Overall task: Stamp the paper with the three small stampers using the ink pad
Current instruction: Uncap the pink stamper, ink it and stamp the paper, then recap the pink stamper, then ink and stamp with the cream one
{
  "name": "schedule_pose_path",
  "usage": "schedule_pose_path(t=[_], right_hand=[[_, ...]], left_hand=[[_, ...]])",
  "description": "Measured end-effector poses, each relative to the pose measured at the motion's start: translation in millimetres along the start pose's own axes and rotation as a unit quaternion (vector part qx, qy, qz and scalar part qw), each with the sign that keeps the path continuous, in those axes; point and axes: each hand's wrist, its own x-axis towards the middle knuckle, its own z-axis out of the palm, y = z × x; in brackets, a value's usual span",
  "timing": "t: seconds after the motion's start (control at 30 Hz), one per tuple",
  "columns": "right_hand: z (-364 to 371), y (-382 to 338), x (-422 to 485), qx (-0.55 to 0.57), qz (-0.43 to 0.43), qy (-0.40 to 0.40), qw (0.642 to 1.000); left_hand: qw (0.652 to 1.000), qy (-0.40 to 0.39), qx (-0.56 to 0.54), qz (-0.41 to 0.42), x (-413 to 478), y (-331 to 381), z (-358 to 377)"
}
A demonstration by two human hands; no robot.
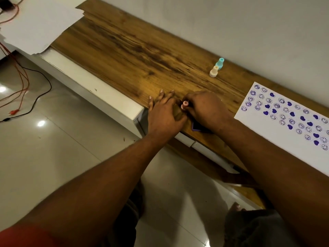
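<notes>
I am seeing the right hand (204, 107) pinching a small pink stamper (185, 104) over the dark ink pad (197, 126) (mostly hidden) at the wooden tabletop's (133, 56) near edge, while the left hand (163, 114) is lying flat, holding nothing; cream stamper (214, 71), teal stamper (220, 63) and stamped paper (288, 114) are sitting beyond.

A wooden tabletop (128, 50) carries stamped paper (277, 129), two stampers (214, 71) (220, 63), an ink pad (197, 126), and blank sheets (39, 24).
</notes>
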Motion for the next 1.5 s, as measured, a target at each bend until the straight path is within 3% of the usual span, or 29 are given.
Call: schedule_pose_path(t=[0.4,0.77,0.87,0.97,1.1,1.5], right_hand=[[18,-8,22,0.057,0.047,0.076,0.994],[5,-3,24,0.092,0.053,0.083,0.991],[-10,9,29,0.098,0.051,0.127,0.986],[-26,41,39,0.03,0.093,0.18,0.979],[-28,74,48,-0.04,0.184,0.142,0.972],[-9,81,53,-0.024,0.194,0.129,0.972]], left_hand=[[0.998,0.032,-0.017,-0.041,5,0,-7],[0.998,0.027,-0.039,-0.037,5,2,-12],[0.998,0.018,-0.049,-0.032,5,2,-15],[0.998,0.018,-0.052,-0.028,5,1,-17],[0.998,0.027,-0.052,-0.028,4,-1,-18],[0.998,0.033,-0.055,-0.025,4,-2,-22]])
